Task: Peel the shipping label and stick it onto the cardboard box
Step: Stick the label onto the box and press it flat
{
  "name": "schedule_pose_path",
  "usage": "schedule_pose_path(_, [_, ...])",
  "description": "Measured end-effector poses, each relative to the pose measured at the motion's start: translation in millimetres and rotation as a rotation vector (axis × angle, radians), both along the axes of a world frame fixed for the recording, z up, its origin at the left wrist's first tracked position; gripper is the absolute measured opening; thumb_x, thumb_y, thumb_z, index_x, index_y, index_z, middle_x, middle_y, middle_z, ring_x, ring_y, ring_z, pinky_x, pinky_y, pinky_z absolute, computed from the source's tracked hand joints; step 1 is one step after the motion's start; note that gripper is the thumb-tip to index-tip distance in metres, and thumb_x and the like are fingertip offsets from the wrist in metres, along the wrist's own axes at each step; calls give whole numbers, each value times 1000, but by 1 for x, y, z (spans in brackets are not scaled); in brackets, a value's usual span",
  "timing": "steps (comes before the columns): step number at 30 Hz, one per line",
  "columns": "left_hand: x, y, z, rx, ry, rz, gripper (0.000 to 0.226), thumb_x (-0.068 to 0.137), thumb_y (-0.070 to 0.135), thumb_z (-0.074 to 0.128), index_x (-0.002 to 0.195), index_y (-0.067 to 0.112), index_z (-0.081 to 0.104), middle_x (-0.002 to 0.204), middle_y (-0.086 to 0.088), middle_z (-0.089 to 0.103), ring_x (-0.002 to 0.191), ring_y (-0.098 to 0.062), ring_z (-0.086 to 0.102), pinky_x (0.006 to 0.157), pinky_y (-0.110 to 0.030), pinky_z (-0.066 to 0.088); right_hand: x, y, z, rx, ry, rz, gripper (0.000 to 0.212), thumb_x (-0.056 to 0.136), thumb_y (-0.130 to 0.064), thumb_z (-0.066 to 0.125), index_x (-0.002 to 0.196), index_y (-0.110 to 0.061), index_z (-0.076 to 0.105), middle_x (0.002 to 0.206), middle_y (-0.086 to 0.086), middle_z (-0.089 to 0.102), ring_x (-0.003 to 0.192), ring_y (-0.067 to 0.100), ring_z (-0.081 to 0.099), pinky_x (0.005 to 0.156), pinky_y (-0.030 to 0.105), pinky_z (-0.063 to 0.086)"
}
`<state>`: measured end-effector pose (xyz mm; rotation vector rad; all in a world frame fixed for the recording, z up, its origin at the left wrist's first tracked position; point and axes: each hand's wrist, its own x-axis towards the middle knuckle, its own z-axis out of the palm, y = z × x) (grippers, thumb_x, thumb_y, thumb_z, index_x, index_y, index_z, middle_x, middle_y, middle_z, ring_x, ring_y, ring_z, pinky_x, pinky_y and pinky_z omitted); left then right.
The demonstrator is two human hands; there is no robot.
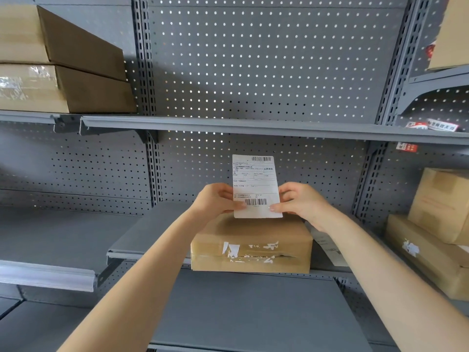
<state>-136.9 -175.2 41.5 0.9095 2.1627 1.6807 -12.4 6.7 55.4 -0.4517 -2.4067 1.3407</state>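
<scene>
Grey pegboard shelving is backing both hands [257, 203] pinching the thin, floppy shipping label [255, 182] by its lower corners above the cardboard box [251, 246].

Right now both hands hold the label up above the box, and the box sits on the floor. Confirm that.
Not quite. The box sits on a grey shelf, not the floor; the head view shows it. The rest stands: the left hand and right hand hold the label up above the box by its lower edge.
</scene>
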Motion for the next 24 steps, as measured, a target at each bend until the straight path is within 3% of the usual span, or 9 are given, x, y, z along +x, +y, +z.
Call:
schedule_pose_path(3, [-4, 0, -1, -118, 76, 11, 41, 68, 11, 84, 106, 9, 67, 96, -2, 72, 93, -20, 69, 88, -32, 56, -1, -3, -3, 61, -41, 7, 43, 69, -15, 83, 106, -15, 61, 95, 3, 69, 88, 16, 64, 69, 23, 43])
schedule_pose_path(7, [-3, -1, 1, -189, 133, 7, 36, 69, 13, 84, 100, 15, 68, 87, 9, 68, 89, -16, 65, 89, -30, 50, -2, -4, -8, 85, -76, 10, 42, 70, -18, 83, 105, -15, 61, 92, 1, 70, 80, 9, 63, 65, 21, 39])
schedule_pose_path(13, [-5, -2, -1, -242, 144, 0, 35, 69, 15, 85, 100, 18, 68, 91, 6, 69, 91, -16, 64, 88, -28, 49, -2, -7, -13, 98, -98, 10, 41, 70, -19, 83, 104, -15, 61, 93, 2, 70, 78, 7, 62, 63, 20, 39])
schedule_pose_path(24, [-6, -3, -4, -284, 193, 6, 35, 66, 18, 86, 95, 21, 67, 92, 6, 68, 91, -15, 63, 87, -27, 47, -6, -3, -21, 141, -107, 11, 42, 65, -23, 85, 99, -17, 62, 87, -1, 71, 82, 13, 65, 73, 26, 45])
